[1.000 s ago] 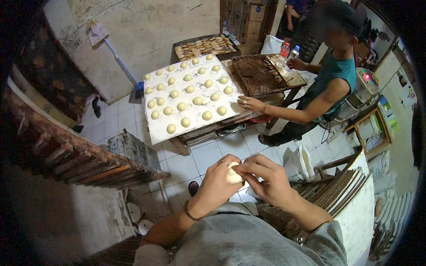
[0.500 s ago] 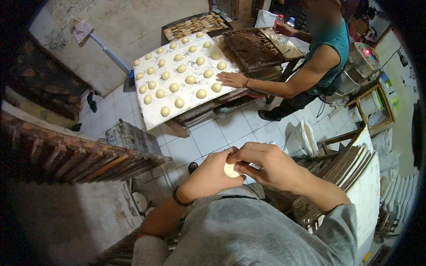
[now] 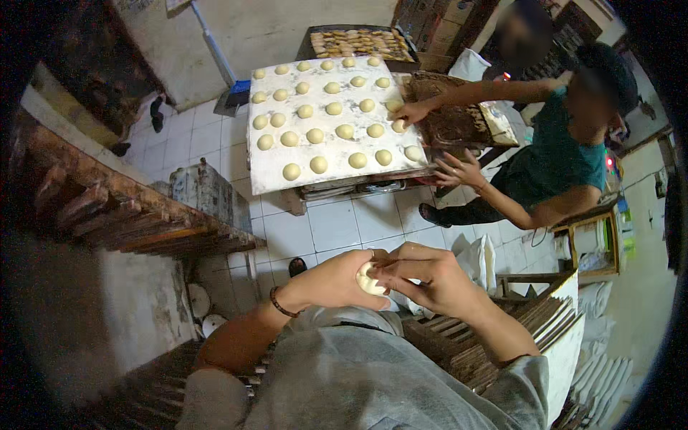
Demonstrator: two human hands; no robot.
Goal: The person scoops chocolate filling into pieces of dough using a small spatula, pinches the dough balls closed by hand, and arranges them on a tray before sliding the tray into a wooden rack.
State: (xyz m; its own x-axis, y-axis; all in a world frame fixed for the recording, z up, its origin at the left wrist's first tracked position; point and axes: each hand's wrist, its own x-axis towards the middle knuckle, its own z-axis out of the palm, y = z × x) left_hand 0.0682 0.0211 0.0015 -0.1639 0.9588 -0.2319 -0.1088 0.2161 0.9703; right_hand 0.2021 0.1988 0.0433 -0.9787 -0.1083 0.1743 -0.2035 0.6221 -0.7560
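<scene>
In front of my waist, a pale round of dough (image 3: 370, 279) with pinched folds on top rests in the cupped grip of my left hand (image 3: 326, 282), thumb at its near side. My right hand (image 3: 433, 278) bends over it, its fingertips pinching the dough's upper edge. Beyond my hands, a floured white board (image 3: 266, 180) carries several rows of smooth dough balls (image 3: 315, 135). At the board's right edge a co-worker's hand (image 3: 414, 112) touches one ball, while the other hand (image 3: 464, 172) is held spread near the corner.
Behind the board sits a tray of browned long pastries (image 3: 358, 43). A dark brown tray (image 3: 448, 129) lies right of it, before the co-worker in teal (image 3: 552, 172). A slatted wooden rack (image 3: 143, 204) juts in from the left. Stacked boards (image 3: 527, 322) and a white sack (image 3: 481, 261) stand right.
The co-worker's hands left the bottle and the board edge; one now touches a dough ball, the other is spread nearby. More folds show on my dough. My view has shifted.
</scene>
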